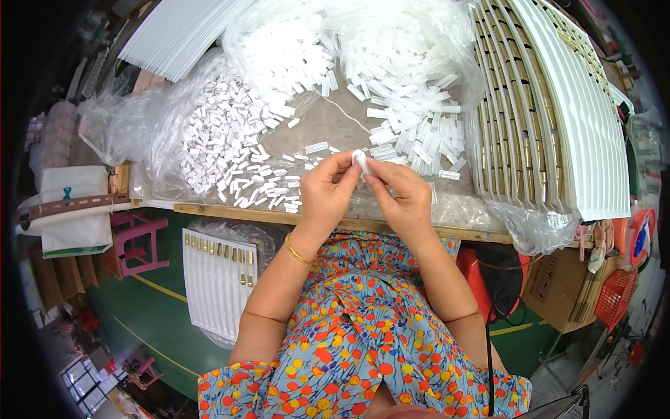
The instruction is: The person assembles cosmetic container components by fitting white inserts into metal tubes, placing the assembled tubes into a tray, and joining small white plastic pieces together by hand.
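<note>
In front of me, just above the table's near edge, both hands meet at a small white plastic piece (362, 162). My left hand (325, 192) pinches it from the left, thumb and fingertips closed. From the right, my right hand (407, 199) has its thumb and fingers pressed on the same piece. My fingertips partly cover it, so its full shape is hidden. A spread of short white plastic pieces (223, 133) lies left of my hands. Longer translucent plastic pieces (419, 133) are heaped beyond my right hand.
Clear plastic bags (132, 126) lie around the heaps. White ribbed trays holding brass-coloured pieces (513, 105) stand at the right; white ribbed sheets (178, 35) are stacked far left. A wooden strip (237, 215) edges the table. Below it stand another tray (216, 286) and a pink stool (143, 241).
</note>
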`<state>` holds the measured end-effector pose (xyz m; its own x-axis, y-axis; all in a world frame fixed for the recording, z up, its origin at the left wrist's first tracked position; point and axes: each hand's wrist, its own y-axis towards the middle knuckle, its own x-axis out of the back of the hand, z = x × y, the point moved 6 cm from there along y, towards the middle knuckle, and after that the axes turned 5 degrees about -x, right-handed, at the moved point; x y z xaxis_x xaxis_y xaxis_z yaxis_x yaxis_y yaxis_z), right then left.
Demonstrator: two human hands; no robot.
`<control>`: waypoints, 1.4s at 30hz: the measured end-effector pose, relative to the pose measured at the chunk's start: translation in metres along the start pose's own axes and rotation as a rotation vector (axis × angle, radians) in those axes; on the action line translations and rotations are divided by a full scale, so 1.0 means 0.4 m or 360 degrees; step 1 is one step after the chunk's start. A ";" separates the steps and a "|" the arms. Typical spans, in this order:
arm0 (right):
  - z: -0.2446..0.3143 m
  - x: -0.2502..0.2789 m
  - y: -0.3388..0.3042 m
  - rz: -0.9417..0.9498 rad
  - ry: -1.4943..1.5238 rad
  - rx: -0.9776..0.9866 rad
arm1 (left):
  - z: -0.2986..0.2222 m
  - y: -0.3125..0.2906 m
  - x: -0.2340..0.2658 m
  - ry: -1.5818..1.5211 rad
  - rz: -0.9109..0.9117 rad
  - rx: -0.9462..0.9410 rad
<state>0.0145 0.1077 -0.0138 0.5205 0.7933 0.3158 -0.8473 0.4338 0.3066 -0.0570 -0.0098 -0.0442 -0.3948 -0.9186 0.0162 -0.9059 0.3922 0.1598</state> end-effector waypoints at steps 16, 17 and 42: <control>0.000 -0.003 0.001 -0.0008 0.0107 -0.0069 | -0.023 -0.003 -0.006 0.0084 0.0193 -0.0068; 0.002 -0.003 0.002 -0.0018 0.0107 -0.0067 | -0.022 -0.005 -0.007 0.0082 0.0196 -0.0069; -0.064 -0.039 -0.035 0.0294 0.0540 -0.0824 | 0.028 -0.025 -0.023 -0.0727 -0.0043 0.0441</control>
<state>0.0157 0.1002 -0.0462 0.3706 0.9288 -0.0052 -0.9054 0.3600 -0.2252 -0.0462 -0.0047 -0.0571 -0.3411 -0.8381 -0.4257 -0.8987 0.4235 -0.1137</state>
